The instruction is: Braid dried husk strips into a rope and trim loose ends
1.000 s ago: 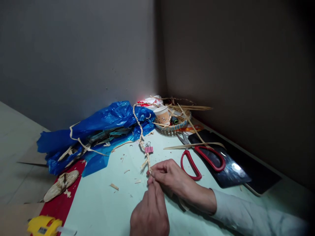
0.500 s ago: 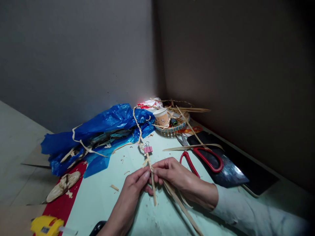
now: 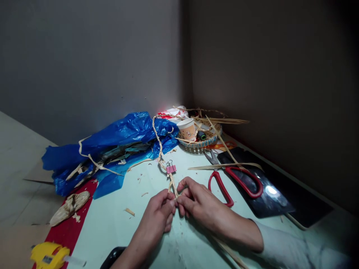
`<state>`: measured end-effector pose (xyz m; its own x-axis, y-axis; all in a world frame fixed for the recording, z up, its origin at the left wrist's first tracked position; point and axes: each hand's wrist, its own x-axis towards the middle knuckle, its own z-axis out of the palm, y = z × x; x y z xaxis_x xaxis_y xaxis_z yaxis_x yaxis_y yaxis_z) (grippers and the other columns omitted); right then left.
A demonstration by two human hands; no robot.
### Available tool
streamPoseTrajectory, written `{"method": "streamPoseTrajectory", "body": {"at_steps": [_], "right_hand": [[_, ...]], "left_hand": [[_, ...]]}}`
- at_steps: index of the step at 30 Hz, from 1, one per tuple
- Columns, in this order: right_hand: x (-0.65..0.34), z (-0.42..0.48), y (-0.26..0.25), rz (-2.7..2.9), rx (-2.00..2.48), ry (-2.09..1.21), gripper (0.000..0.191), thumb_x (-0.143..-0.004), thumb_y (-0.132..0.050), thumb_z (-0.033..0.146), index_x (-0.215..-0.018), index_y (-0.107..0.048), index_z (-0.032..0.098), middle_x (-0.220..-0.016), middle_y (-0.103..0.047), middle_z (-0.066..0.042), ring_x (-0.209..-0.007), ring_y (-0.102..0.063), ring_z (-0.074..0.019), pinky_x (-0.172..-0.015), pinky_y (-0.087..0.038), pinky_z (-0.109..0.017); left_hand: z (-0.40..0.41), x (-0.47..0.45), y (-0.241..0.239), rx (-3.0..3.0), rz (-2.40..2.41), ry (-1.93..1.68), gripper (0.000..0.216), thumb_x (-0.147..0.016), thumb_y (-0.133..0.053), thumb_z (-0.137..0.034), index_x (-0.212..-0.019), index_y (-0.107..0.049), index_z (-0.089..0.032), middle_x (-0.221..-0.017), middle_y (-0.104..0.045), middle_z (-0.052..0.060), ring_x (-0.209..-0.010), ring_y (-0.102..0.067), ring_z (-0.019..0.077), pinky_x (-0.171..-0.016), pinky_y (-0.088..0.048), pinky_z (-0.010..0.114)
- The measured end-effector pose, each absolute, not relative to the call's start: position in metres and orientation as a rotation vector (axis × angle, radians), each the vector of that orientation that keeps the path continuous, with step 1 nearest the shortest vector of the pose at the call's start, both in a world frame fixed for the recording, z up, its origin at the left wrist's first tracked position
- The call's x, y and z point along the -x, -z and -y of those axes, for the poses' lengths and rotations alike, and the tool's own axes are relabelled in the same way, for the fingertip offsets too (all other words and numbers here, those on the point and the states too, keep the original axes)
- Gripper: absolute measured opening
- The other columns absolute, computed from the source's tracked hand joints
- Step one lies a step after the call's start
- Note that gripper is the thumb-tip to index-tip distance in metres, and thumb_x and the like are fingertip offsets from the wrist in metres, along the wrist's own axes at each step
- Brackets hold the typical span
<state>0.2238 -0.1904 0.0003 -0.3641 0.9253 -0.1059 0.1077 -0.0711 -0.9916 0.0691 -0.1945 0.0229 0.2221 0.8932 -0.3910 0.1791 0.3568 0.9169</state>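
Observation:
A braid of pale straw-like strips (image 3: 157,136) runs down from the blue plastic to a pink binder clip (image 3: 171,169), which grips it on the table. Below the clip the strips spread apart, and both hands pinch them. My left hand (image 3: 160,211) is closed on strips at the left, thumb against fingers. My right hand (image 3: 198,200) is closed on strips at the right, its fingertips almost touching the left ones. Long loose strips (image 3: 228,252) trail out under my right wrist toward the front edge. The exact crossing of the strips is hidden by my fingertips.
Red-handled scissors (image 3: 221,188) lie to the right, partly over a dark shiny sheet (image 3: 260,194). Behind stand a woven basket (image 3: 204,144) and a paper cup (image 3: 187,129). Crumpled blue plastic (image 3: 123,130) is at the left, a yellow glue gun (image 3: 49,256) at the front left.
The strip end that hung down between my hands no longer shows there. My right hand has turned, with its knuckles raised, and the fingertips sit slightly lower on the strips.

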Motion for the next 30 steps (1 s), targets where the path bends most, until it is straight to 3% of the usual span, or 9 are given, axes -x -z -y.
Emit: {"method": "streamPoseTrajectory", "body": {"at_steps": [4,7,10,15,18,23,27,30], "right_hand": [[-0.228,0.190,-0.007,1.743,1.173,-1.372,0.002,-0.093,-0.045,0.021,-0.094,-0.044,0.021,-0.066,-0.064,0.002,-0.067,-0.058,-0.0150,-0.066,-0.041,-0.027],[-0.232,0.190,-0.014,1.871,1.175,-1.325,0.005,-0.095,-0.042,0.023,-0.095,-0.046,0.020,-0.069,-0.066,0.000,-0.075,-0.058,-0.0175,-0.070,-0.040,-0.028],[-0.238,0.190,-0.022,2.049,1.274,-1.147,0.015,-0.097,-0.041,0.026,-0.091,-0.053,0.019,-0.080,-0.066,-0.004,-0.082,-0.055,-0.0198,-0.071,-0.038,-0.030],[-0.242,0.191,-0.031,2.246,1.371,-0.914,0.026,-0.095,-0.043,0.022,-0.073,-0.056,0.019,-0.065,-0.056,0.000,-0.059,-0.042,-0.0138,-0.059,-0.031,-0.027],[-0.242,0.192,-0.031,2.276,1.407,-0.842,0.026,-0.092,-0.045,0.018,-0.067,-0.054,0.019,-0.065,-0.054,-0.001,-0.059,-0.042,-0.0132,-0.058,-0.030,-0.026],[-0.238,0.200,-0.035,2.386,1.409,-0.632,0.018,-0.091,-0.046,0.015,-0.076,-0.057,0.017,-0.079,-0.060,-0.005,-0.070,-0.054,-0.0169,-0.061,-0.032,-0.029],[-0.231,0.215,-0.043,2.487,1.426,-0.532,0.016,-0.085,-0.046,0.009,-0.083,-0.059,0.018,-0.081,-0.063,-0.007,-0.068,-0.056,-0.0206,-0.058,-0.031,-0.033],[-0.223,0.227,-0.040,2.639,1.353,-0.478,0.030,-0.077,-0.050,0.004,-0.103,-0.061,0.013,-0.091,-0.065,-0.011,-0.073,-0.061,-0.0258,-0.057,-0.034,-0.034]], "left_hand": [[0.197,-0.073,-0.017,-1.080,-1.279,-0.722,0.020,-0.085,-0.053,-0.033,-0.071,-0.049,-0.020,-0.047,-0.032,-0.012,-0.038,-0.018,0.0055,-0.037,-0.013,0.020],[0.197,-0.074,-0.018,-1.081,-1.283,-0.741,0.023,-0.082,-0.059,-0.035,-0.070,-0.051,-0.018,-0.050,-0.040,-0.009,-0.041,-0.021,0.0053,-0.040,-0.012,0.021],[0.195,-0.076,-0.019,-1.078,-1.313,-0.774,0.024,-0.078,-0.064,-0.035,-0.067,-0.052,-0.017,-0.056,-0.043,-0.007,-0.048,-0.030,0.0067,-0.044,-0.020,0.020],[0.196,-0.080,-0.022,-1.109,-1.407,-0.808,0.032,-0.073,-0.067,-0.037,-0.059,-0.045,-0.019,-0.057,-0.037,-0.008,-0.052,-0.031,0.0082,-0.048,-0.023,0.021],[0.196,-0.081,-0.021,-1.123,-1.439,-0.815,0.033,-0.071,-0.066,-0.039,-0.056,-0.043,-0.020,-0.054,-0.035,-0.009,-0.050,-0.029,0.0081,-0.047,-0.021,0.021],[0.196,-0.081,-0.017,-1.124,-1.443,-0.823,0.030,-0.073,-0.067,-0.035,-0.057,-0.047,-0.019,-0.049,-0.038,-0.009,-0.046,-0.030,0.0077,-0.046,-0.021,0.021],[0.199,-0.081,-0.018,-1.089,-1.402,-0.843,0.023,-0.074,-0.067,-0.030,-0.060,-0.054,-0.016,-0.050,-0.051,-0.005,-0.050,-0.042,0.0091,-0.051,-0.031,0.020],[0.202,-0.078,-0.018,-1.024,-1.369,-0.849,0.022,-0.074,-0.069,-0.032,-0.066,-0.058,-0.015,-0.055,-0.052,-0.006,-0.049,-0.041,0.0072,-0.048,-0.029,0.018]]}}
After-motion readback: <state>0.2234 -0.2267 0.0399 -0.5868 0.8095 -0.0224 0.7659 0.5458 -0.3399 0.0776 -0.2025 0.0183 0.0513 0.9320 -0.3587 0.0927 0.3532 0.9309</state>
